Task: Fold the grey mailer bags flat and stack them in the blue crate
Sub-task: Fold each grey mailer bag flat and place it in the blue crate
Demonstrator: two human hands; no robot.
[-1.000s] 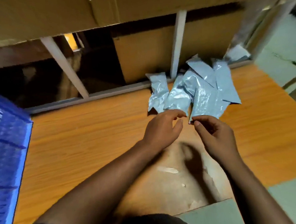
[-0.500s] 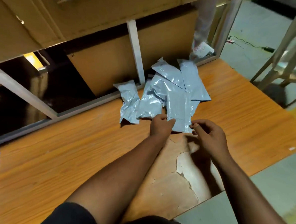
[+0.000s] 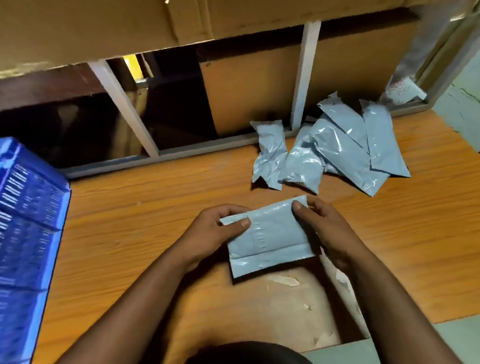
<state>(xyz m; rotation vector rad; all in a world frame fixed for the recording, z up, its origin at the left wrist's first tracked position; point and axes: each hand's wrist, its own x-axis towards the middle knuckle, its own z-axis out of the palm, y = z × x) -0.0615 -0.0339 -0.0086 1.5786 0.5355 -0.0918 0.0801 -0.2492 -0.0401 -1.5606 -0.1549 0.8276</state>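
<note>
Grey mailer bag point(image 3: 267, 237), folded into a flat rectangle with a narrow flap along its near side, sits between both hands just above the wooden table point(image 3: 151, 215), around the middle of the surface and a little toward the near edge. Whether its lower edge touches the wood cannot be told; a dark shadow lies under it. The left hand point(image 3: 211, 234) grips the bag's left end, thumb on top near the far left corner and fingers curled behind it. The right hand point(image 3: 323, 227) grips the right end the same way, thumb pressed on the top face at the far right corner, fingers wrapped behind.

More grey mailer bags lie in a loose pile point(image 3: 332, 151) at the far edge of the table, toward its right side, well apart from the held bag. They are crumpled and overlapping, several slanting toward the far right; the leftmost one lies slightly apart from the rest.

The blue crate point(image 3: 20, 237) stands at the left edge of the table, its slotted side wall facing the hands; its inside is out of view.

Near the person, the table's veneer is worn away in a pale patch point(image 3: 269, 306) with peeling flakes, reaching the near edge. Behind the far edge run white metal frame bars point(image 3: 305, 76) and brown cardboard boxes point(image 3: 255, 90).
</note>
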